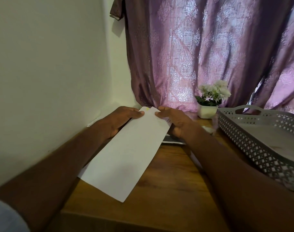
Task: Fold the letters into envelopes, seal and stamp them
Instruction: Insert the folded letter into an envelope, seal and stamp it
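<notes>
Both hands pinch the far end of a long white envelope (pixel 126 153), left hand (pixel 121 119) and right hand (pixel 174 121) each holding it in a narrow grip, its near end trailing toward the person over the wooden worktop (pixel 168 190).

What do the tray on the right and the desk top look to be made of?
Tray: probably moulded plastic, matte grey; its walls are an even lattice of cut-outs with a moulded handle slot. Desk top: wood or wood-look laminate, warm brown, with visible grain streaks and a slight sheen; which one cannot be told.

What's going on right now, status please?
Left hand, right hand pinching white envelope far end. Over wooden table. Grey tray right, clear.
</notes>
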Tool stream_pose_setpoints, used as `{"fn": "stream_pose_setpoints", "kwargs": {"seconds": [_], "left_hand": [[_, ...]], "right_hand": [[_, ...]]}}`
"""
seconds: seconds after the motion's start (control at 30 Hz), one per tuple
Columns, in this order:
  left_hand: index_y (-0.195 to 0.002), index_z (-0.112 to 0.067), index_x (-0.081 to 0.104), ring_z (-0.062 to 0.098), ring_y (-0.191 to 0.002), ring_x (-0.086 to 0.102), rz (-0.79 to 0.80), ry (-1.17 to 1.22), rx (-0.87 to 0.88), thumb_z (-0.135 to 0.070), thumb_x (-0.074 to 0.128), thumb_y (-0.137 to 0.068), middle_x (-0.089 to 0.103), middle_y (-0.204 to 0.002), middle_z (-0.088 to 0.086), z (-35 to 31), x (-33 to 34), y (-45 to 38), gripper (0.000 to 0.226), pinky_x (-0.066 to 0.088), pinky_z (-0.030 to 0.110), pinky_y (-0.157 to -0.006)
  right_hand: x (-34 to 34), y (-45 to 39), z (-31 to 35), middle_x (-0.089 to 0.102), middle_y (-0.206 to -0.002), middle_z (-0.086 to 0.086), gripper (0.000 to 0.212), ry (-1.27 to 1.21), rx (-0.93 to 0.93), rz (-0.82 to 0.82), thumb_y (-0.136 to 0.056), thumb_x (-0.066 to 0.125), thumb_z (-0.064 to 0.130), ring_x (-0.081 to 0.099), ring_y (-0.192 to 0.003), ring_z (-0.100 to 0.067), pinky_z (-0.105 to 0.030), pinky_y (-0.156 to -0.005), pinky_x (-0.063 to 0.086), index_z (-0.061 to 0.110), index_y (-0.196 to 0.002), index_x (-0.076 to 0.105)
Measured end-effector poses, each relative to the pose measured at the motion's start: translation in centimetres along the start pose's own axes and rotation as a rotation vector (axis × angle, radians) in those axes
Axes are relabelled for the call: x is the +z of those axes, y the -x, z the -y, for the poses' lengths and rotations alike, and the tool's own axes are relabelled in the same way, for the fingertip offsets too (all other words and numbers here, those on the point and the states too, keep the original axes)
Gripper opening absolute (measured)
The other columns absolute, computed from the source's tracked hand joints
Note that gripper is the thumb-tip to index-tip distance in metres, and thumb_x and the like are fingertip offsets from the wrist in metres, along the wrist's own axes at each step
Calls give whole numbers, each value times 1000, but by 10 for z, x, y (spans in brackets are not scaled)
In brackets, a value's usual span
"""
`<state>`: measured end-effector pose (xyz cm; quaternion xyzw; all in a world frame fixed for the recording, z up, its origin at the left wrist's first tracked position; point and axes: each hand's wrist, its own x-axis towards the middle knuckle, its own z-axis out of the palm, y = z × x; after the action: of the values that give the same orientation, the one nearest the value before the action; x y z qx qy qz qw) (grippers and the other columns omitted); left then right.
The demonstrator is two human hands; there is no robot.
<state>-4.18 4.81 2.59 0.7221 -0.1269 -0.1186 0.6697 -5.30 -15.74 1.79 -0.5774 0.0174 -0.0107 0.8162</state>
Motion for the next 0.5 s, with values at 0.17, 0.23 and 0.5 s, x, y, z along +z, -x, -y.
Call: {"fn": "stream_pose_setpoints", "kwargs": {"seconds": [0.17, 0.23, 0.5], "left_hand": [[-108, -5, 76, 25, -78, 78, -9, 50, 4, -24, 71, -95, 79, -101, 16, 2, 1, -1, 23, 61, 30, -67], [-109, -5, 76, 25, -80, 78, -16, 54, 9, -25, 70, -96, 79, -102, 16, 4, 2, -2, 25, 61, 31, -70], [-99, -8, 78, 20, -74, 78, -54, -1, 29, -26, 72, -94, 81, -92, 11, 2, 1, -1, 19, 59, 24, -60]], "right_hand": [[-1, 0, 1, 70, -105, -16, 18, -56, 23, -7, -93, 64, -5, 68, -86, -29, -40, -76, 57, 7, -105, 65], [-2, 0, 1, 68, -117, -19, 26, -56, 13, -12, -94, 61, -3, 67, -94, -32, -43, -85, 57, 3, -120, 64], [-1, 3, 1, 72, -92, -16, 21, -74, 55, 72, -97, 54, -11, 66, -86, -31, -45, -90, 53, 7, -92, 63]]}}
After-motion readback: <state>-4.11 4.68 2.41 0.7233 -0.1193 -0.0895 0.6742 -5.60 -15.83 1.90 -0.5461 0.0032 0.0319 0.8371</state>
